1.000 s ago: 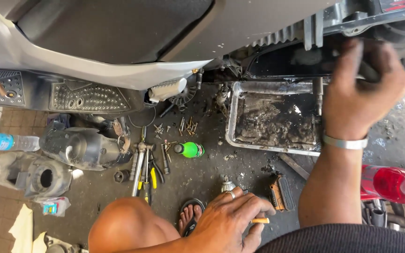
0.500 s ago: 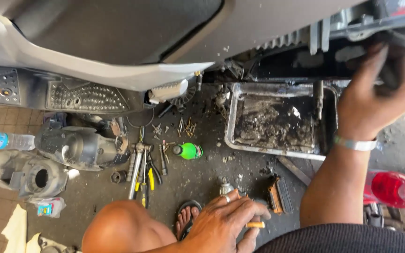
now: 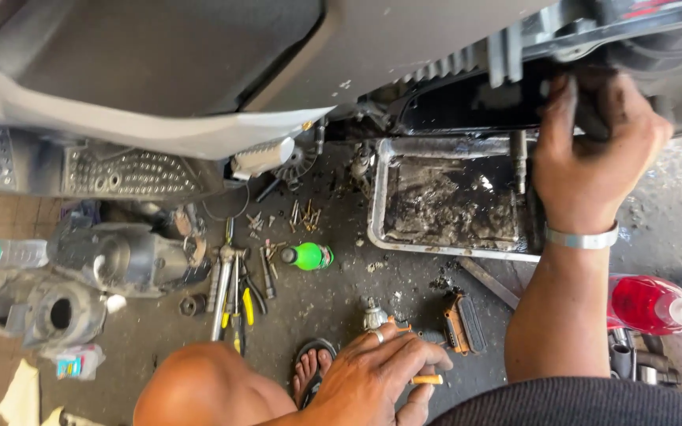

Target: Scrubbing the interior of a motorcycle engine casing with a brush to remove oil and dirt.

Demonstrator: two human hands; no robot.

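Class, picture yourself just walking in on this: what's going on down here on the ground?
A person crouches beside a scooter, looking down. Their right hand, greasy and wearing a metal bracelet, reaches up and grips a dark part under the machine, above a dirty metal drain tray. Their left hand rests low on the ground, a small orange-tipped item at its fingers. Loose screws, pliers, a green cap and engine covers lie scattered on the floor.
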